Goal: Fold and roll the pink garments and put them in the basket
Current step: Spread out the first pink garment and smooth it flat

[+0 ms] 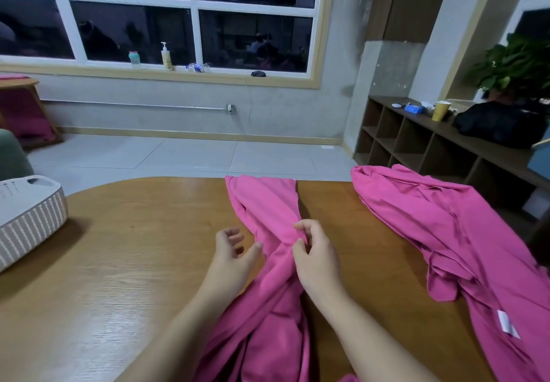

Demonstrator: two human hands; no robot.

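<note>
One pink garment [268, 218] was laid lengthwise on the worktop [134, 247], bunched at its middle. A fold there was pinched by the right hand [315, 255]; the left hand [233, 252] was held loosely curled and empty beside it. The cloth was judged light, soft and limp, best gripped at its edges.

1 head-worn wide-angle view, looking forward and down across wooden table [119, 262], close above both forearms; far wall with window [190, 15] straight ahead, shelf unit [416, 143] at right edge.
</note>
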